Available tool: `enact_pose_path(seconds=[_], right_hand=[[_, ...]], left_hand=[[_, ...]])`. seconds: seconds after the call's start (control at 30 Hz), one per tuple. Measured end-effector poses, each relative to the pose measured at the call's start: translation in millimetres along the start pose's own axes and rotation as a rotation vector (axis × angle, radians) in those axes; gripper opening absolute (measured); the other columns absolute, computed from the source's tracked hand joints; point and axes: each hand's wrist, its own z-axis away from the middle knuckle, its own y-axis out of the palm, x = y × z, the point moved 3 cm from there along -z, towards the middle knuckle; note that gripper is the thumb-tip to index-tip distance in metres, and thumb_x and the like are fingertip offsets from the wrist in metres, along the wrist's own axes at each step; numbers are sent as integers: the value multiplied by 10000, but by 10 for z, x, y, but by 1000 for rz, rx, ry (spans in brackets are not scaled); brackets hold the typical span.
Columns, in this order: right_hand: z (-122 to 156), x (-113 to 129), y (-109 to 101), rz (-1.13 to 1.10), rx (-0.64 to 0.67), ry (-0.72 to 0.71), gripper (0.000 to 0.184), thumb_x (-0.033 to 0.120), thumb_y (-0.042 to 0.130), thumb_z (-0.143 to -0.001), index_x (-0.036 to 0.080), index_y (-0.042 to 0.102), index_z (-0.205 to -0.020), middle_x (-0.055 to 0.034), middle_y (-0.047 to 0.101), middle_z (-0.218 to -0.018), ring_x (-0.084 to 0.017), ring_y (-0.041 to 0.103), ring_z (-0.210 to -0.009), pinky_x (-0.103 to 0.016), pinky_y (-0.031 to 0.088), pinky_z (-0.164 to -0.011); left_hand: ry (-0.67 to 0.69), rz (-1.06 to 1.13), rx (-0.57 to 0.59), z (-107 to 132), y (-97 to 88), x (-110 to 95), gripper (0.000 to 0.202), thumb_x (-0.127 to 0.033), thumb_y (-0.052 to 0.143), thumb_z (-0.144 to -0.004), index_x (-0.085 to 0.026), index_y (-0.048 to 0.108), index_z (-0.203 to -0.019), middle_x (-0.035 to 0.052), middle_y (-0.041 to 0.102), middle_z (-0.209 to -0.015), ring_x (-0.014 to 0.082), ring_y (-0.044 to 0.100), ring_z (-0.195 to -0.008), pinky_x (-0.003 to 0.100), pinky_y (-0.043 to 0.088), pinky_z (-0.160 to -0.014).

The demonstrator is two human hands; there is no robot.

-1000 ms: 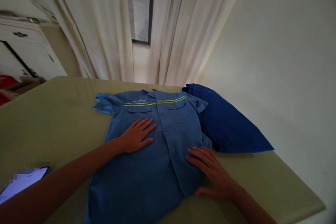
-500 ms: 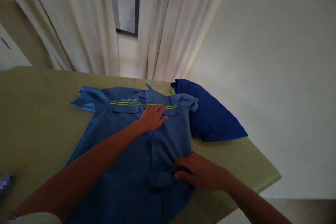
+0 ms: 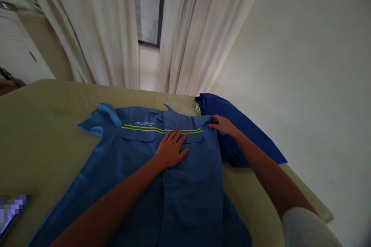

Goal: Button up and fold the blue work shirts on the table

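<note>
A blue short-sleeved work shirt (image 3: 142, 154) lies front up, its collar away from me. It has yellow-green chest stripes, the letters NJPG and two pocket flaps. My left hand (image 3: 171, 149) rests flat on the chest by the button placket, fingers spread. Over at the right shoulder, my right hand (image 3: 223, 125) is closed on the shirt's sleeve, thumb and fingers pinching the cloth. The left-side sleeve sticks out sideways, its opening showing. My left forearm covers part of the shirt's lower front.
A darker blue folded garment (image 3: 246, 123) lies behind my right arm, close to the white wall (image 3: 313, 96). The yellowish table (image 3: 52, 123) extends to the left, where a blurred-out device (image 3: 13, 210) sits at the edge. Pale curtains (image 3: 110, 27) hang beyond the table.
My right hand has moved from the shirt's right side edge up to the sleeve. The lower right side now lies spread outward. My left hand stays on the chest.
</note>
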Motion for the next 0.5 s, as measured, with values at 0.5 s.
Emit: enact_pose_path(seconds=[0.5], right_hand=[[-138, 199, 185, 150, 93, -29, 500, 419, 618, -947, 231, 597, -1410, -126, 714, -1274, -317, 639, -1189, -469, 433, -1029]], left_hand=[[-489, -83, -336, -526, -589, 1424, 503, -414, 384, -1011, -148, 589, -1386, 195, 641, -1363, 368, 531, -1299, 558, 291, -1150]])
